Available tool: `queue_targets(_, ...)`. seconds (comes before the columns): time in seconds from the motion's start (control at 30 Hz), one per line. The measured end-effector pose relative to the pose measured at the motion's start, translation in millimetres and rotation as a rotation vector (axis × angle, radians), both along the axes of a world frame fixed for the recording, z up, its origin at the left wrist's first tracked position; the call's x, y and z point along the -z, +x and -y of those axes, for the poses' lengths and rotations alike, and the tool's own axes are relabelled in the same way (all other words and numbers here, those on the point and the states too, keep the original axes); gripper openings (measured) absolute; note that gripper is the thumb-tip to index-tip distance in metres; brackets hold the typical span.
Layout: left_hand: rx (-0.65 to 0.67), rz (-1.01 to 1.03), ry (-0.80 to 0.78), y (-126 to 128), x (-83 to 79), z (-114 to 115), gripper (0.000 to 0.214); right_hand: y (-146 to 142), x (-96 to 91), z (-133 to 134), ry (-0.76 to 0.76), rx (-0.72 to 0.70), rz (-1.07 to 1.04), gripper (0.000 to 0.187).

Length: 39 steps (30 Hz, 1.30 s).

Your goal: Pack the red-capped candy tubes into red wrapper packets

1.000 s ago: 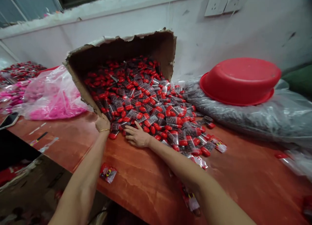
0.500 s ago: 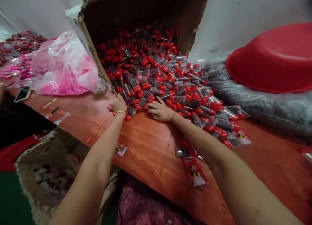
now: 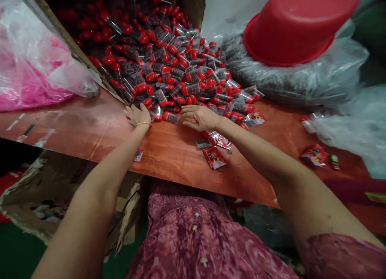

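Note:
A large heap of small clear plastic tubes with red caps (image 3: 177,69) spills from a cardboard box lying on its side (image 3: 60,29) onto the reddish table (image 3: 169,144). My left hand (image 3: 138,114) is at the front left of the heap, by the box's lower edge, fingers spread and a bracelet on the wrist. At the heap's front edge lies my right hand (image 3: 200,117), its fingers stretched out toward the tubes. Neither hand visibly grips anything. Small red printed packets (image 3: 214,157) lie on the table below my right hand.
Behind right, a red basin (image 3: 289,29) sits upside down on a filled clear plastic bag (image 3: 289,83). At left is a bag with pink contents (image 3: 36,81). A torn open carton (image 3: 18,190) stands below the table. Another red packet (image 3: 314,156) lies at right.
The view has tilted down and turned right, showing more of the table's right side and my clothing. My left hand's fingers now show spread; both hands remain at the heap's front.

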<state>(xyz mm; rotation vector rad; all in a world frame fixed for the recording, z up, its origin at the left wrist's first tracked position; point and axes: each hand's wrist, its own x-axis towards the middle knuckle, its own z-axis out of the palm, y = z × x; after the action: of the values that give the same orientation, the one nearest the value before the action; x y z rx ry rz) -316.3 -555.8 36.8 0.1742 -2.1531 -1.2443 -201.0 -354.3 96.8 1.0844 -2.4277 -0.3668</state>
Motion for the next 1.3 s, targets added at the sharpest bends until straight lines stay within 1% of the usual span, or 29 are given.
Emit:
queue_targets(0.07, -0.031, 0.046, 0.145, 17, -7.4, -29, 0.054, 29, 12.3, -7, -0.059, 0.063, -0.044, 0.036)
queue_targets(0.13, 0.01, 0.05, 0.22, 30, -14.6, -52, 0.057, 54, 28.6, -15, -0.107, 0.119, -0.1, 0.036)
queue_targets(0.2, 0.096, 0.044, 0.224, 39, -20.5, -66, 0.059, 73, 46.3, -23, -0.149, 0.166, -0.18, 0.033)
queue_targets(0.27, 0.173, 0.062, 0.186, 45, -24.4, -68, 0.062, 87, 62.5, -32, -0.2, 0.214, -0.268, 0.031)
queue_targets(0.33, 0.215, 0.085, 0.097, 53, -24.5, -57, 0.067, 97, 75.2, -40, -0.279, 0.288, -0.35, 0.028)
queue_targets(0.4, 0.256, 0.066, -0.067, 63, -17.8, -34, 0.071, 105, 84.2, -45, -0.364, 0.387, -0.416, 0.028)
queue_targets(0.43, 0.285, 0.034, -0.176, 69, -11.1, -20, 0.072, 109, 87.5, -46, -0.393, 0.436, -0.442, 0.029)
queue_targets(0.5, 0.384, -0.046, -0.422, 82, 9.5, 13, 0.063, 115, 91.9, -45, -0.412, 0.524, -0.48, 0.034)
queue_targets(0.53, 0.397, -0.051, -0.529, 88, 22.9, 28, 0.059, 116, 93.3, -43, -0.407, 0.566, -0.494, 0.037)
queue_targets(0.6, 0.367, -0.059, -0.688, 98, 52.5, 53, 0.056, 115, 94.9, -36, -0.393, 0.652, -0.507, 0.045)
queue_targets(0.63, 0.36, -0.08, -0.751, 101, 67.1, 63, 0.056, 113, 95.3, -30, -0.388, 0.693, -0.501, 0.049)
queue_targets(0.7, 0.338, -0.146, -0.809, 104, 91.9, 75, 0.056, 107, 95.9, -18, -0.383, 0.753, -0.463, 0.052)
queue_targets(0.73, 0.328, -0.185, -0.815, 102, 101.0, 79, 0.054, 103, 96.2, -12, -0.382, 0.766, -0.435, 0.052)
queue_targets(0.8, 0.31, -0.253, -0.794, 96, 111.9, 86, 0.05, 98, 96.8, -1, -0.387, 0.747, -0.383, 0.051)
queue_targets(0.83, 0.302, -0.276, -0.776, 91, 114.1, 90, 0.048, 97, 97.3, 3, -0.397, 0.721, -0.366, 0.05)
queue_targets(0.9, 0.292, -0.302, -0.743, 83, 113.4, 99, 0.047, 100, 98.6, 2, -0.44, 0.661, -0.353, 0.051)
queue_targets(0.97, 0.259, -0.341, -0.698, 81, 108.3, 106, 0.048, 109, 101.8, -9, -0.506, 0.621, -0.371, 0.047)
queue_targets(1.0, 0.237, -0.373, -0.672, 85, 105.0, 105, 0.048, 116, 104.5, -18, -0.542, 0.614, -0.387, 0.044)
queue_targets(1.07, 0.199, -0.458, -0.617, 101, 97.5, 93, 0.046, 130, 112.8, -34, -0.596, 0.616, -0.427, 0.035)
queue_targets(1.13, 0.242, -0.545, -0.606, 127, 90.0, 63, 0.04, 140, 123.6, -45, -0.607, 0.636, -0.451, 0.031)
queue_targets(1.23, 0.51, -0.632, -0.68, 166, 81.2, -3, 0.034, 145, 139.2, -44, -0.574, 0.715, -0.474, 0.031)
queue_targets(1.3, 0.665, -0.646, -0.701, 182, 78.9, -46, 0.036, 142, 146.1, -36, -0.554, 0.78, -0.486, 0.032)
